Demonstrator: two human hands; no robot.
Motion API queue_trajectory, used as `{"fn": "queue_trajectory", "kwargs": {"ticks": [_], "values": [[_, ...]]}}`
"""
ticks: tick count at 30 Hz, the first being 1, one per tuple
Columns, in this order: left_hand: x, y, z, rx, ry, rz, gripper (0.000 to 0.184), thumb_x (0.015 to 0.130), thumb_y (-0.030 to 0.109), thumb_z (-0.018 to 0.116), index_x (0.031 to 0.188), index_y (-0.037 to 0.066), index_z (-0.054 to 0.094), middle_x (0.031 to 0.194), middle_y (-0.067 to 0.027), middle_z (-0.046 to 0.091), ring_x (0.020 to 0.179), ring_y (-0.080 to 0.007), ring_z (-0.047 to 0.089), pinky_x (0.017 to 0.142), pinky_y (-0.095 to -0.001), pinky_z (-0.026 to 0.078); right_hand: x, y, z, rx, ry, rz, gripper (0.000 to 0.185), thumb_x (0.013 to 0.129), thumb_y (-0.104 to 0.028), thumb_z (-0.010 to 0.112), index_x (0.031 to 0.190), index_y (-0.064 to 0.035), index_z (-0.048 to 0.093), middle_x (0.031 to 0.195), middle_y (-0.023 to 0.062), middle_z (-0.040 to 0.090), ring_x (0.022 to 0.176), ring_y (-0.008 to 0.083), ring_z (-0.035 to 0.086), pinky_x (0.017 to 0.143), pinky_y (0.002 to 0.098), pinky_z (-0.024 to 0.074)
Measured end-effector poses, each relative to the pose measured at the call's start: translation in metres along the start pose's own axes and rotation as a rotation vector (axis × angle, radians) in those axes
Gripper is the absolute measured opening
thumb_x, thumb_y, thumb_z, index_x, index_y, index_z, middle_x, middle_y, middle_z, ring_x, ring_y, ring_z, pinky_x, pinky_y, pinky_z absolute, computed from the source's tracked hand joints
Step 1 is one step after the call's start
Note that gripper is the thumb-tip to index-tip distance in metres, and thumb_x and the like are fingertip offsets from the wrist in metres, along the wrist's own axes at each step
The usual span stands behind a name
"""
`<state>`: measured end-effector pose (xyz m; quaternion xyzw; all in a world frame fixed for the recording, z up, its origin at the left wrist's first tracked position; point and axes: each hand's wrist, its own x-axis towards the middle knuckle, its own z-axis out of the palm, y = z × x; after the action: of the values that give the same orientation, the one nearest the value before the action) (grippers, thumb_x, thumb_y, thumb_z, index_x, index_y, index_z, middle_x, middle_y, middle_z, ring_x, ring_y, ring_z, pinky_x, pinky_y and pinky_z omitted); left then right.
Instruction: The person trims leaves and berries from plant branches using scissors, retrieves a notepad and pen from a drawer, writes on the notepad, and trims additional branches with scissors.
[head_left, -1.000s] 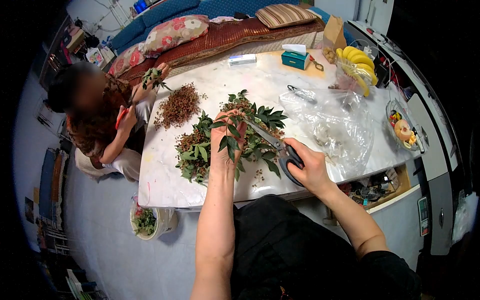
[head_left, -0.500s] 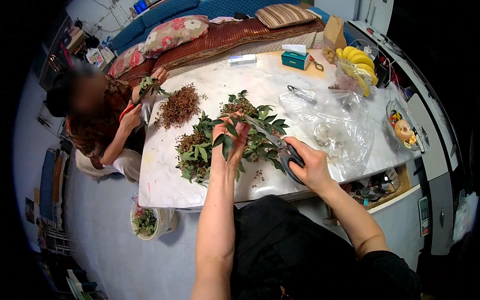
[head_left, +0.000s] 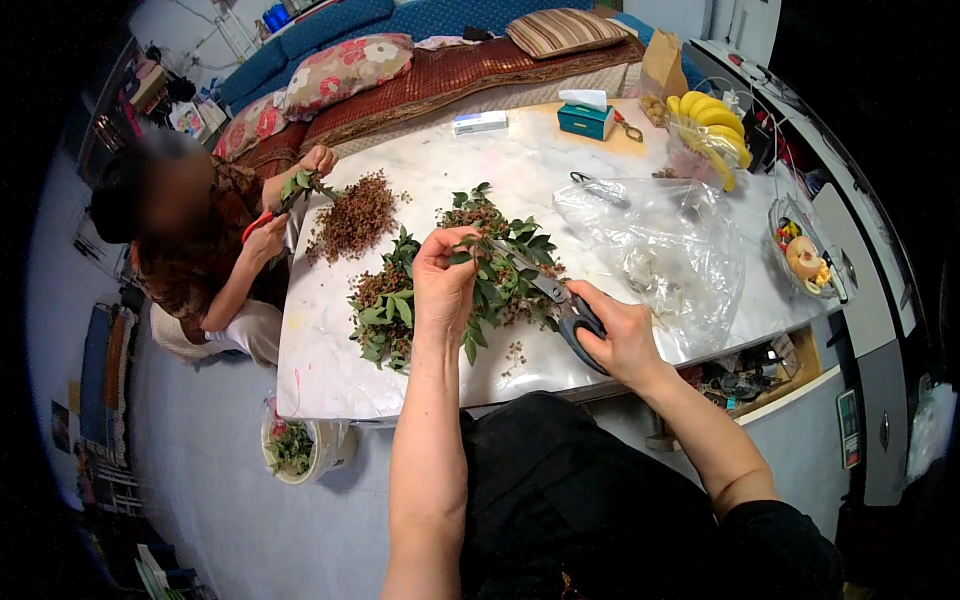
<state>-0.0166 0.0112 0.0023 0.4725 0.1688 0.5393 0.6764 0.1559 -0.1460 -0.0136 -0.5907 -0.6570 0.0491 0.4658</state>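
Left hand point(head_left: 445, 275) pinches sprig point(head_left: 486, 268), right hand point(head_left: 624, 335) grips scissors point(head_left: 552, 289); white table point(head_left: 325, 350) under both, sofa point(head_left: 430, 22) beyond, bucket point(head_left: 326, 455) left.

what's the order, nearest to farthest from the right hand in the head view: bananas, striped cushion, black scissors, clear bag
From the right hand:
1. black scissors: in its grip
2. clear bag: on the table, just beyond the hand
3. bananas: past the bag, toward the far right
4. striped cushion: on the sofa, behind the table
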Motion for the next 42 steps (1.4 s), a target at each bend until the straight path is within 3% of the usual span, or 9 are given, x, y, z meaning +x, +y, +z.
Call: {"fn": "queue_trajectory", "kwargs": {"ticks": [5,8,10,11,16,19,25,29,42], "values": [[0.003,-0.007,-0.005,0.063,-0.020,0.028,0.025,0.069,-0.014,0.055,0.078,0.009,0.052,0.097,-0.0051,0.058,0.078,-0.0107,0.054,0.066,-0.0226,0.045,-0.007,0.005,0.009,0.095,-0.021,0.069,0.046,0.071,-0.005,0.065,0.116,-0.0062,0.056,0.082,0.0165,0.065,0.068,0.0288,0.065,0.063,0.0337,0.0505],[0.003,-0.005,-0.007,0.042,-0.032,0.011,0.024,0.071,-0.015,0.057,0.078,0.008,0.052,0.095,-0.0056,0.059,0.081,-0.0109,0.055,0.071,-0.0220,0.045,-0.008,0.005,0.014,0.343,-0.047,0.224,0.041,0.075,-0.003,0.066,0.115,-0.0026,0.056,0.073,0.0109,0.065,0.061,0.0156,0.062,0.059,0.0263,0.0467],[0.004,-0.004,-0.010,0.025,-0.025,0.002,0.023,0.072,-0.015,0.060,0.079,0.006,0.053,0.095,-0.0062,0.060,0.083,-0.0105,0.056,0.075,-0.0218,0.047,-0.004,-0.003,0.007,0.620,-0.069,0.411,0.041,0.079,-0.001,0.068,0.118,0.0027,0.054,0.064,-0.0066,0.045,0.059,0.0007,0.040,0.053,0.0184,0.0312],[0.005,-0.005,-0.013,0.018,-0.044,0.015,0.022,0.073,-0.013,0.062,0.077,0.006,0.053,0.093,-0.0056,0.060,0.083,-0.0106,0.056,0.075,-0.0229,0.047,-0.003,-0.004,0.006,0.635,-0.070,0.468,0.041,0.079,-0.002,0.069,0.118,0.0017,0.055,0.062,-0.0092,0.035,0.058,0.0006,0.032,0.051,0.0178,0.0255],[0.007,0.004,-0.014,0.378,-0.095,0.160,0.018,0.073,-0.012,0.062,0.073,0.004,0.052,0.086,-0.0054,0.061,0.078,-0.0132,0.056,0.070,-0.0263,0.046,-0.004,0.007,0.005,0.618,-0.040,0.513,0.040,0.078,-0.001,0.069,0.116,0.0012,0.055,0.062,-0.0095,0.035,0.057,0.0001,0.033,0.051,0.0172,0.0260],[0.007,0.001,-0.011,1.195,-0.182,0.518,0.020,0.064,-0.018,0.053,0.075,-0.002,0.048,0.082,-0.0098,0.061,0.075,-0.0193,0.058,0.067,-0.0272,0.047,0.000,0.011,0.005,0.586,-0.007,0.531,0.041,0.078,0.000,0.069,0.116,0.0009,0.055,0.062,-0.0094,0.036,0.057,0.0001,0.034,0.052,0.0171,0.0273],[0.006,0.003,-0.003,1.183,-0.177,0.541,0.020,0.065,-0.017,0.056,0.074,-0.001,0.048,0.082,-0.0095,0.062,0.076,-0.0209,0.060,0.067,-0.0273,0.048,0.015,0.030,0.009,0.558,0.002,0.503,0.050,0.077,0.002,0.068,0.123,0.0025,0.048,0.081,0.0038,0.064,0.071,0.0073,0.059,0.064,0.0198,0.0477],[0.005,0.005,0.003,1.175,-0.185,0.594,0.020,0.065,-0.017,0.057,0.073,-0.001,0.048,0.083,-0.0097,0.064,0.077,-0.0211,0.061,0.068,-0.0284,0.049,0.039,0.030,0.020,0.673,0.094,0.481,0.056,0.076,0.003,0.069,0.126,0.0023,0.045,0.089,0.0105,0.066,0.078,0.0127,0.064,0.070,0.0230,0.0514],[-0.001,0.003,0.020,1.135,-0.252,0.646,0.013,0.068,-0.011,0.057,0.071,-0.001,0.050,0.079,-0.0091,0.061,0.074,-0.0257,0.058,0.063,-0.0332,0.047,0.087,0.022,0.048,0.658,0.176,0.370,0.057,0.071,0.000,0.074,0.122,0.0033,0.049,0.080,0.0038,0.065,0.069,0.0053,0.057,0.059,0.0192,0.0458]]}}
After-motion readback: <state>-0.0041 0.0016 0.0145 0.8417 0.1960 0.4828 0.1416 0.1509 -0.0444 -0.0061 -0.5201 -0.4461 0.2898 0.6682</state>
